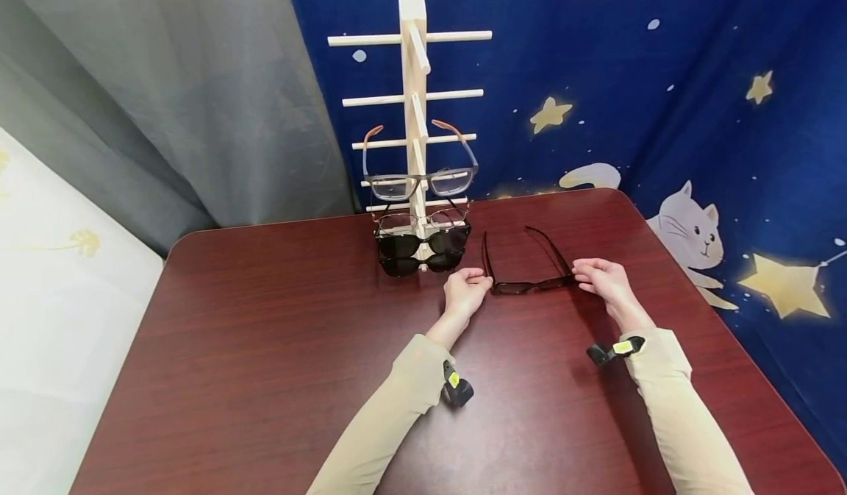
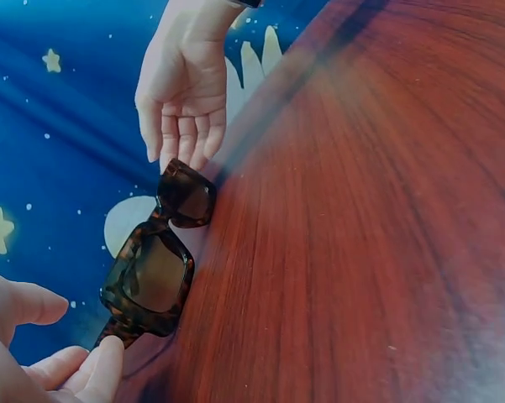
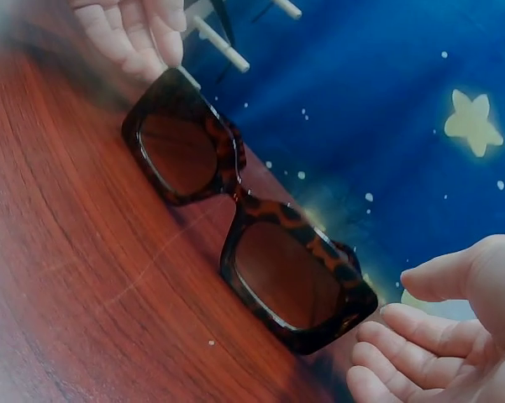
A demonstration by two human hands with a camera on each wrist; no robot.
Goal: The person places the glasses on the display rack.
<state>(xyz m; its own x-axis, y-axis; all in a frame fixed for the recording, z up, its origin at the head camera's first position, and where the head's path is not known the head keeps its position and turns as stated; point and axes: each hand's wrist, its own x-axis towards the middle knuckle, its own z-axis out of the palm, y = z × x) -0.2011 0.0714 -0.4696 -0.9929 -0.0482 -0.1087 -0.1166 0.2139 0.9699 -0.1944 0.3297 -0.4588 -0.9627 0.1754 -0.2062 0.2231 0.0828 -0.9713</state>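
Tortoiseshell sunglasses (image 1: pixel 523 287) with dark lenses lie at the back right of the table, temples spread and pointing away from me. My left hand (image 1: pixel 465 291) is at their left hinge; in the left wrist view its fingertips touch the temple near the sunglasses' (image 2: pixel 155 269) corner, thumb apart. At the other end is my right hand (image 1: pixel 607 282). The right wrist view shows that hand's fingers (image 3: pixel 420 336) loosely bent beside the frame corner, the thumb well away from the sunglasses (image 3: pixel 290 269). Whether those fingertips touch the frame is hard to tell.
Left of the sunglasses stands a wooden eyewear rack (image 1: pixel 413 76) with several pegs. Grey-framed glasses (image 1: pixel 456 181), thin-rimmed glasses (image 1: pixel 397 221) and two pairs of dark sunglasses (image 1: pixel 399 246) hang on its lower part. A blue curtain (image 1: pixel 595 54) hangs behind the reddish-brown table (image 1: pixel 265 362).
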